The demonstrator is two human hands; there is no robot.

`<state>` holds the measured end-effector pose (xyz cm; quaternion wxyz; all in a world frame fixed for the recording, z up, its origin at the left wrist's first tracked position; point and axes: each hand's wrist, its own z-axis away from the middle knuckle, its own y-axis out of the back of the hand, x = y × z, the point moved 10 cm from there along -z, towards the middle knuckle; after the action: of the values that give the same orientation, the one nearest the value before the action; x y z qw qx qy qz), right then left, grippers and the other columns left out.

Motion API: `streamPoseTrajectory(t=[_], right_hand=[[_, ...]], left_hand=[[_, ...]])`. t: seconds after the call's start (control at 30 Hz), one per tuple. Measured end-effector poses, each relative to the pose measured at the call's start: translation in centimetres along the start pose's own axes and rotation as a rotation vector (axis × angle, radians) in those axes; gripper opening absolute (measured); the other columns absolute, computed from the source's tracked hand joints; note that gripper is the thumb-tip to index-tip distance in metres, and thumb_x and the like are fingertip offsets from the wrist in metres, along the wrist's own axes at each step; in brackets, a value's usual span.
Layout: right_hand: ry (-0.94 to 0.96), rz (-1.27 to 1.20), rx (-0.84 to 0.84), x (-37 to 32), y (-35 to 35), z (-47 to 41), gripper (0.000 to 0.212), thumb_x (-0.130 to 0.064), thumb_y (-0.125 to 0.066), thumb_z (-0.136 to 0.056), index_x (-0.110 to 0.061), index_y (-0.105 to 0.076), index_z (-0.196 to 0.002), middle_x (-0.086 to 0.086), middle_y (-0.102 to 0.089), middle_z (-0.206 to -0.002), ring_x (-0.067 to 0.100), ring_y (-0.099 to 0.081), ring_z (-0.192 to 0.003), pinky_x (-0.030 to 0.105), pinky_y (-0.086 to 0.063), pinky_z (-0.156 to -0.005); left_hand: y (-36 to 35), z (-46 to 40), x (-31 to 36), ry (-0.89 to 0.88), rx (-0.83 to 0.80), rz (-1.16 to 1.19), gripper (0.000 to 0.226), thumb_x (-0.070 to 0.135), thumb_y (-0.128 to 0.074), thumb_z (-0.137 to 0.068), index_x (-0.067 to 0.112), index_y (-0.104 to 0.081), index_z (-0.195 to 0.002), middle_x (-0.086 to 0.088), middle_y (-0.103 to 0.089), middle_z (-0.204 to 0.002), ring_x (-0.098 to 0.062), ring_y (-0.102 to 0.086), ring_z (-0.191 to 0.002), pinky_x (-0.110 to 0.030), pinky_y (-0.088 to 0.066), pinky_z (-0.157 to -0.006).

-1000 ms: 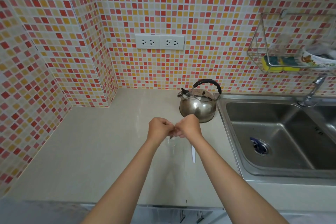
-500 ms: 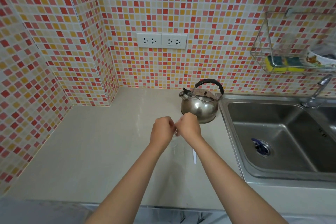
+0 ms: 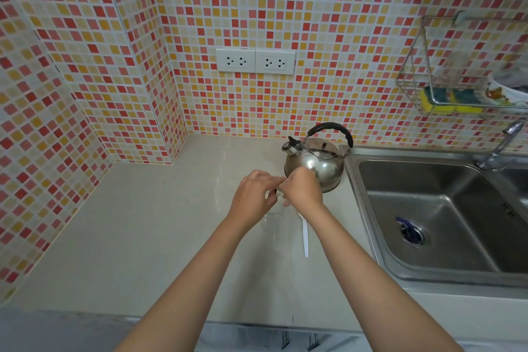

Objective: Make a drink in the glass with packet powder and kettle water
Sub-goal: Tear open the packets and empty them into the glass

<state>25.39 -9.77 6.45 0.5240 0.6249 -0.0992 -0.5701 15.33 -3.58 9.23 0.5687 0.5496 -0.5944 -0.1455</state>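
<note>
Mosaic-tiled walls (image 3: 328,8), beige counter (image 3: 143,237), steel sink (image 3: 428,208).

— What sits on the beige countertop (image 3: 128,237)?
— A steel kettle (image 3: 314,164) by the sink (image 3: 428,223), a white plastic spoon (image 3: 305,234), and a clear glass (image 3: 275,226) (faint, probably upright).

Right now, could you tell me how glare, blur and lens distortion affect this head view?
Head view: wide-angle bending curves the tiled walls; the kettle carries bright glare; the clear glass nearly vanishes against the pale counter; the rack at the right edge looks smeared.
</note>
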Motion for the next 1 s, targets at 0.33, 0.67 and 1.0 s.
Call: streamPoseTrajectory(t=[0.33, 0.67, 1.0], right_hand=[[0.026, -0.113, 0.000, -1.0, 2.4, -0.7, 0.024, -0.022, -0.062, -0.082, -0.001, -0.071, -0.073, 0.009, -0.075, -0.068, 0.023, -0.072, -0.060, 0.037, -0.060, -0.070], [0.027, -0.059, -0.058, -1.0, 2.5, -0.1, 0.012, -0.014, -0.060, -0.078, -0.013, -0.071, -0.078, 0.003, -0.076, -0.077, 0.019, -0.073, -0.067, 0.034, -0.059, -0.076], [-0.132, -0.459, 0.001, 4.8, 2.6, -2.2, 0.014, -0.017, -0.067, -0.080, -0.017, -0.065, -0.066, 0.010, -0.074, -0.082, 0.021, -0.066, -0.056, 0.037, -0.056, -0.075]], left_hand=[[0.4, 0.0, -0.3, -0.047, 0.091, 0.038, 0.056, 0.038, -0.075, -0.077, 0.021, -0.060, -0.128, 0.003, -0.066, -0.111, -0.014, -0.057, -0.103, -0.025, -0.048, -0.084], [1.0, 0.0, -0.3, -0.042, 0.195, 0.065, 0.044, 0.030, -0.076, -0.076, 0.014, -0.069, -0.117, -0.001, -0.070, -0.097, -0.018, -0.060, -0.094, -0.032, -0.052, -0.078], [1.7, -0.2, -3.0, 0.105, 0.183, 0.261, 0.047, 0.027, -0.081, -0.074, 0.016, -0.070, -0.118, 0.000, -0.069, -0.103, -0.013, -0.060, -0.098, -0.021, -0.047, -0.088]])
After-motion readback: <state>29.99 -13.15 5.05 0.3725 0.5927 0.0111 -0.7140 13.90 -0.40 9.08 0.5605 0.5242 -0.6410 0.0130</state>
